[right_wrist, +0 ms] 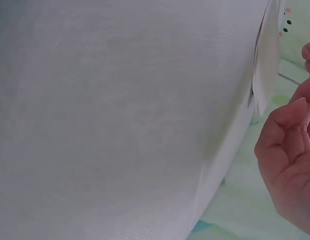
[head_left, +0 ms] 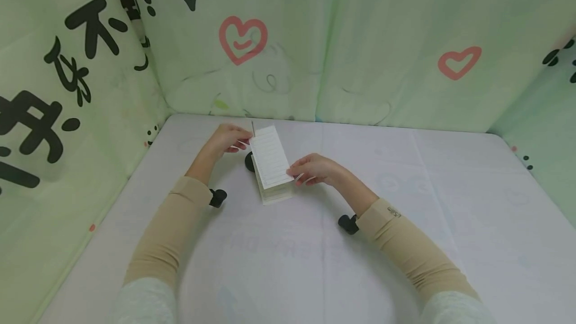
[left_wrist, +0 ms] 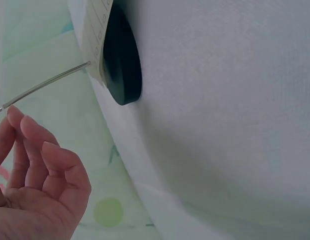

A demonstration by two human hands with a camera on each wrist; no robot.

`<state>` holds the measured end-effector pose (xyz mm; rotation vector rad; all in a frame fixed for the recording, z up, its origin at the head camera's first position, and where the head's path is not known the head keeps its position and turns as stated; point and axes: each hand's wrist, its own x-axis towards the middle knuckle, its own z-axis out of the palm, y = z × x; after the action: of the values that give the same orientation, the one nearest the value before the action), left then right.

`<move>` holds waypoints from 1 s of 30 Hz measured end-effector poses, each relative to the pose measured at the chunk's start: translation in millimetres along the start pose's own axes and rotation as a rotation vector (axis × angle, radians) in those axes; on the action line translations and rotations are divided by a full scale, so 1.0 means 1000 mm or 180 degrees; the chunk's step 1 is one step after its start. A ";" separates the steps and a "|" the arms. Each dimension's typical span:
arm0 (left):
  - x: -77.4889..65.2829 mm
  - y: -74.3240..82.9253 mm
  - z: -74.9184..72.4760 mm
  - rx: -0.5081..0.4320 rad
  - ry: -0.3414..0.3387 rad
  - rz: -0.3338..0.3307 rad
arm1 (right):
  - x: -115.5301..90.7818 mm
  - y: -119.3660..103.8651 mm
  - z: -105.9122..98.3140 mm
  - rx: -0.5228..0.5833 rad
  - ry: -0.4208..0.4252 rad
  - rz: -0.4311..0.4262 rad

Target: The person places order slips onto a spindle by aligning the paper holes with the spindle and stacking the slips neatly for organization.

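A printed paper slip [head_left: 271, 156] is tilted above a stack of similar slips [head_left: 275, 195]. The stack is on a thin metal spike [left_wrist: 50, 81] that rises from a round black base [left_wrist: 126, 60]. Beside the spike, my left hand [head_left: 229, 139] pinches the upper left edge of the top slip with thumb and fingertips; its other fingers are bent. At the lower right corner of that slip, my right hand [head_left: 315, 168] holds the paper between thumb and fingers. The right wrist view shows the stack [right_wrist: 266, 65] edge-on, left of the right hand [right_wrist: 290, 155].
A white cloth covers the table [head_left: 270, 264]. Behind it and along the left hangs a pale green curtain [head_left: 382, 39] with printed hearts and characters. Black wrist devices [head_left: 218, 198] sit under both forearms, which wear beige sleeves [head_left: 409, 244].
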<state>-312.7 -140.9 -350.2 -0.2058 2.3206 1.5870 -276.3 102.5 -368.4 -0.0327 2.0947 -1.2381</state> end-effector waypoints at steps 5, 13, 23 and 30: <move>0.002 -0.007 0.003 0.0103 -0.0076 0.0019 | 0.001 0.003 0.001 -0.0127 -0.0124 0.0055; 0.004 -0.016 0.005 0.0165 -0.0195 -0.0049 | 0.004 0.005 0.002 -0.0229 -0.0263 0.0151; 0.008 -0.025 0.011 0.0248 -0.0199 -0.0161 | 0.010 0.010 0.002 -0.0295 -0.0294 0.0242; 0.008 -0.027 0.019 0.0288 -0.0078 -0.0239 | 0.008 0.012 0.004 -0.0493 -0.0329 0.0233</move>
<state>-308.6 -132.8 -382.6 -0.2478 2.3313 1.4378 -276.7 103.1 -383.4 -0.0870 2.0786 -1.0081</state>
